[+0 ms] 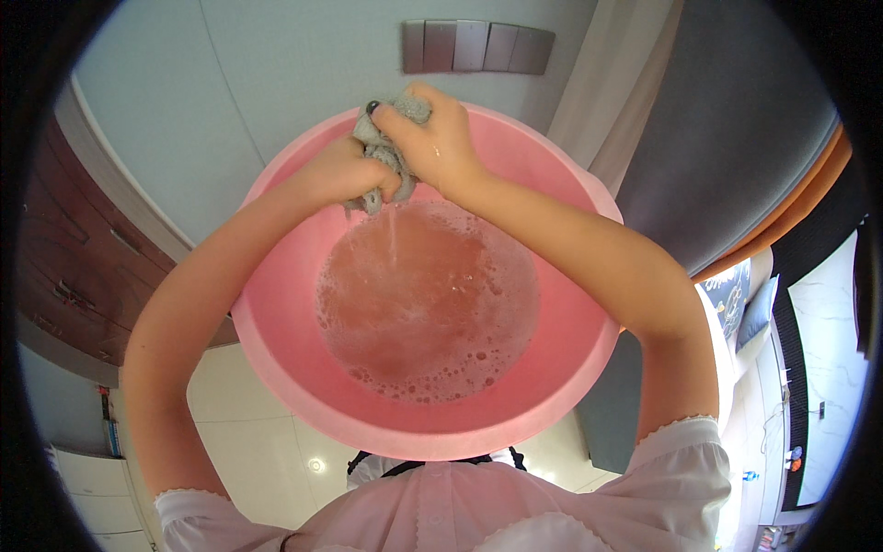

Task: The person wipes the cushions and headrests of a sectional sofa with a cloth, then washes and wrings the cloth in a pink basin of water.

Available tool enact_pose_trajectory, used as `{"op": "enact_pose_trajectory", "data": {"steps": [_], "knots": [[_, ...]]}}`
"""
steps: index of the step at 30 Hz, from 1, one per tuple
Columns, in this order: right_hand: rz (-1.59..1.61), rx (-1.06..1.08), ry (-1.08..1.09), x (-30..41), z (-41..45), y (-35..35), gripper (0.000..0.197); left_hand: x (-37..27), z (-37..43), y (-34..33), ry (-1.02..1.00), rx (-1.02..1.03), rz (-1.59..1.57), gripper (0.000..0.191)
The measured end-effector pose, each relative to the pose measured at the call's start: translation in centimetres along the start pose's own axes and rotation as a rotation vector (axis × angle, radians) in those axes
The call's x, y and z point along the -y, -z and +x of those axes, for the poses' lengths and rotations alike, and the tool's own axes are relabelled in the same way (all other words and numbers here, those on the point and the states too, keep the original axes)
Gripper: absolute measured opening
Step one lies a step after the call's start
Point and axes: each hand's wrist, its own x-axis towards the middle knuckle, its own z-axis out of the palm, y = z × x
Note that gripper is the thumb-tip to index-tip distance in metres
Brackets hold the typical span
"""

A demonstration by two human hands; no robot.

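Observation:
A wet grey cloth (378,155) is bunched between my two hands above the far side of a large pink plastic basin (428,441). My left hand (352,172) grips its lower part, with the fingers curled around it. Higher and to the right, my right hand (438,134) clasps the upper part, the thumb lying across the cloth. Water streams from the cloth into the basin. Cloudy, soapy water (424,297) with bubbles along its edge covers the basin's bottom.
Behind the basin is a pale wall with a row of switch panels (478,47). A curtain (600,83) and a dark grey upholstered surface (731,117) are on the right. A dark red wooden door (76,255) stands at left, above a tiled floor (255,414).

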Motion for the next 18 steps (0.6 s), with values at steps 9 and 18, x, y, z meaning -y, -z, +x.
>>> {"op": "enact_pose_trajectory", "data": {"steps": [9, 18], "knots": [[0.392, -0.041, -0.11, 2.0, 1.1, 1.5, 0.022, 0.7, 0.6, 1.4, -0.196, 0.222, -0.464, 0.056], [0.548, -0.03, -0.138, 1.7, -0.1, 0.4, 0.017, 1.8, 1.1, 1.8, -0.009, 0.224, -0.347, 0.056]]}}
